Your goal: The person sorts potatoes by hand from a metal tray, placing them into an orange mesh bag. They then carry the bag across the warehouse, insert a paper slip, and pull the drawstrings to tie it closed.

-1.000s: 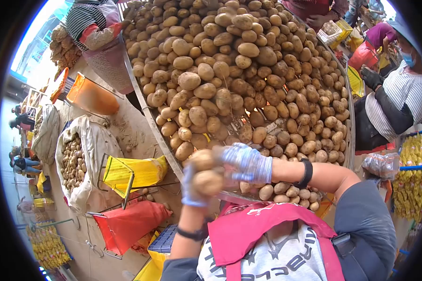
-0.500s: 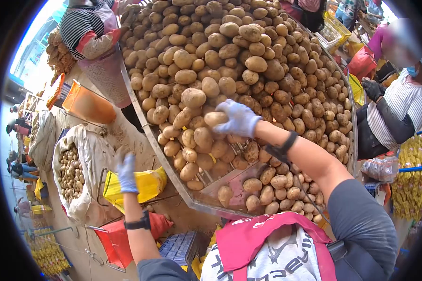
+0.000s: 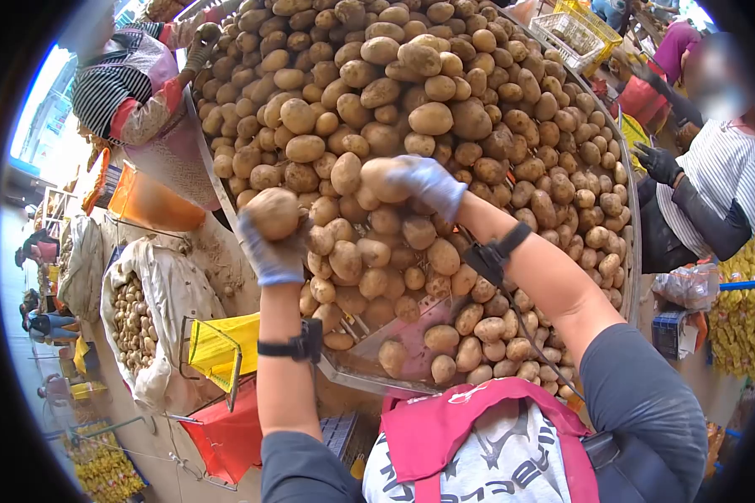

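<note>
My left hand [image 3: 274, 256], in a dirty bluish glove, is closed around a large brown potato [image 3: 272, 214] at the left rim of the sorting table. My right hand [image 3: 425, 186], also gloved, grips another potato [image 3: 383, 179] above the heap, to the right of the first. Beneath both hands spreads a big pile of loose potatoes [image 3: 466, 121] of mixed sizes. Several smaller potatoes [image 3: 470, 344] lie at the near corner, beside a bare pinkish patch of the table [image 3: 419, 323].
At left stand a white sack of potatoes [image 3: 155, 251], a yellow bag [image 3: 218, 348] on a frame, a red bag [image 3: 226, 432] and an orange bag [image 3: 153, 201]. One co-worker [image 3: 134, 92] stands at upper left, another [image 3: 713, 184] at right. A white crate [image 3: 566, 40] is at the back.
My left hand has moved from beside the yellow bag up to the table and now holds a potato. My right hand, still with a potato, has shifted slightly up and left.
</note>
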Motion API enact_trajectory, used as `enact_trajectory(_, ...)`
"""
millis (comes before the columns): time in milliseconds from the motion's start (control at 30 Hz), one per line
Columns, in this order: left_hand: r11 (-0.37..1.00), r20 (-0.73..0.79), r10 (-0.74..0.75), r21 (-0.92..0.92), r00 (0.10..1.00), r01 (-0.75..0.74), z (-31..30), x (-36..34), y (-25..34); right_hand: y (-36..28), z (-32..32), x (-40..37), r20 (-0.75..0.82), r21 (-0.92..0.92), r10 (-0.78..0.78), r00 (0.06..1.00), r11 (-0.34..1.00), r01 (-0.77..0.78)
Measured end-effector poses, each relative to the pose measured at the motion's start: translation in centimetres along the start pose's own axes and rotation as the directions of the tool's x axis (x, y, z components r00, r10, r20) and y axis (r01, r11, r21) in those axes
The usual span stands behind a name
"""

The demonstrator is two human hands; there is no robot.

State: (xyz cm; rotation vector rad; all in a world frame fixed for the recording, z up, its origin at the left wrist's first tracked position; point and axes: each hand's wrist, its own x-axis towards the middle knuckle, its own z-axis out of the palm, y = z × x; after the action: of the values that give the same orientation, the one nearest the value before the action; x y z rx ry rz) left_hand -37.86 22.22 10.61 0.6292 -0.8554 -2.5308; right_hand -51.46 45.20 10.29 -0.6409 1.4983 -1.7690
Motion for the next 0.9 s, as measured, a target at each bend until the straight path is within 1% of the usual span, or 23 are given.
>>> enact_trajectory(33,0.973,0.085,-0.083,-0.209,0.993,0.099,0.0,-1.5,0.3,0.4,-0.6,-0.6,0.087,0.491,-0.003,0.996,0.870,-0.040)
enact_trajectory(67,0.889,0.189,-0.143,-0.406,0.971,0.210,0.4,-3.1,0.6,-1.6,0.5,-2.4,0.040,0.579,0.003,0.999,0.815,-0.025)
enact_trajectory(100,0.893,0.134,-0.166,-0.400,0.977,0.207,2.0,-5.6,0.4,-3.7,1.7,-4.2,-0.008,0.659,0.008,1.000,0.752,-0.001)
enact_trajectory(167,0.882,0.282,-0.195,-0.369,0.939,0.294,4.0,-9.6,-1.2,-4.7,3.5,-5.8,-0.124,0.763,0.108,0.986,0.646,0.025)
enact_trajectory(200,0.860,0.342,-0.230,-0.367,0.911,0.355,4.6,-10.9,-2.3,-4.7,3.9,-6.3,-0.074,0.699,0.055,0.996,0.715,0.013)
enact_trajectory(233,0.837,0.398,-0.261,-0.360,0.879,0.412,4.9,-12.0,-3.3,-4.7,4.8,-6.8,-0.057,0.077,-0.048,0.997,0.996,0.052)
enact_trajectory(267,0.814,0.455,-0.287,-0.349,0.843,0.465,4.8,-12.7,-3.8,-4.7,5.7,-7.2,0.023,-0.579,-0.122,0.992,0.807,0.113)
enact_trajectory(300,0.849,0.388,-0.241,-0.360,0.890,0.387,3.7,-12.8,-4.8,-4.8,6.4,-7.7,0.129,-0.960,-0.134,0.982,0.230,0.158)
enact_trajectory(367,0.900,0.256,-0.156,-0.361,0.954,0.244,1.8,-13.4,-7.0,-3.0,8.5,-10.0,0.241,-0.970,-0.317,0.917,-0.044,0.239)
enact_trajectory(400,0.962,0.270,-0.036,-0.251,0.962,0.107,1.6,-14.5,-6.9,-2.0,8.4,-10.2,0.217,-0.962,-0.431,0.876,0.056,0.266)
enact_trajectory(433,0.958,0.281,-0.041,-0.261,0.959,0.118,1.8,-14.6,-7.2,-2.8,7.7,-9.8,0.287,-0.942,-0.245,0.926,0.103,0.319)
enact_trajectory(467,0.957,0.282,-0.043,-0.265,0.959,0.120,2.0,-14.6,-7.4,-4.4,6.4,-8.6,0.364,-0.915,-0.053,0.930,0.169,0.368)
enact_trajectory(500,0.959,0.265,-0.039,-0.262,0.963,0.111,1.7,-14.7,-7.4,-5.8,5.7,-6.9,0.455,-0.875,0.134,0.881,0.255,0.412)
enact_trajectory(533,0.964,0.230,-0.026,-0.252,0.973,0.085,0.9,-15.1,-6.8,-8.2,5.9,-4.6,0.271,-0.933,0.136,0.953,-0.206,0.294)
enact_trajectory(567,0.970,0.182,-0.008,-0.238,0.983,0.052,-0.5,-15.8,-6.0,-10.2,5.2,-3.2,0.187,-0.800,0.212,0.959,-0.534,0.274)
enact_trajectory(600,0.974,0.129,0.009,-0.225,0.992,0.020,-2.1,-16.7,-4.9,-7.7,1.5,0.0,-0.001,-0.938,-0.255,0.967,-0.335,-0.089)
enact_trajectory(633,0.975,0.095,0.030,-0.221,0.995,-0.009,-3.2,-17.0,-4.0,-5.5,-1.9,1.3,-0.012,-0.939,-0.370,0.929,-0.314,-0.138)
enact_trajectory(667,0.904,0.182,-0.025,-0.416,0.983,0.101,-3.3,-17.2,-2.8,-5.0,-2.1,1.9,-0.096,-0.923,-0.325,0.941,-0.324,-0.206)
enact_trajectory(700,0.783,0.288,-0.065,-0.579,0.955,0.228,-2.7,-17.6,-1.4,-4.6,-2.0,2.2,-0.190,-0.897,-0.278,0.941,-0.341,-0.282)
enact_trajectory(767,0.606,0.369,-0.073,-0.721,0.927,0.335,-3.1,-17.3,-0.2,-4.1,-3.1,2.4,-0.154,-0.944,-0.273,0.949,-0.243,-0.224)
enact_trajectory(800,0.589,0.327,-0.073,-0.748,0.942,0.305,-3.6,-17.4,0.0,-4.5,-3.9,1.9,-0.090,-0.964,-0.274,0.958,-0.218,-0.153)
enact_trajectory(833,0.601,0.268,-0.108,-0.749,0.957,0.278,-4.4,-17.4,0.3,-5.5,-4.1,1.3,-0.093,-0.985,-0.241,0.966,-0.121,-0.125)
enact_trajectory(900,0.622,0.175,-0.148,-0.749,0.973,0.229,-5.5,-17.5,1.3,-4.5,-5.6,1.2,-0.286,-0.958,-0.214,0.934,0.063,-0.279)
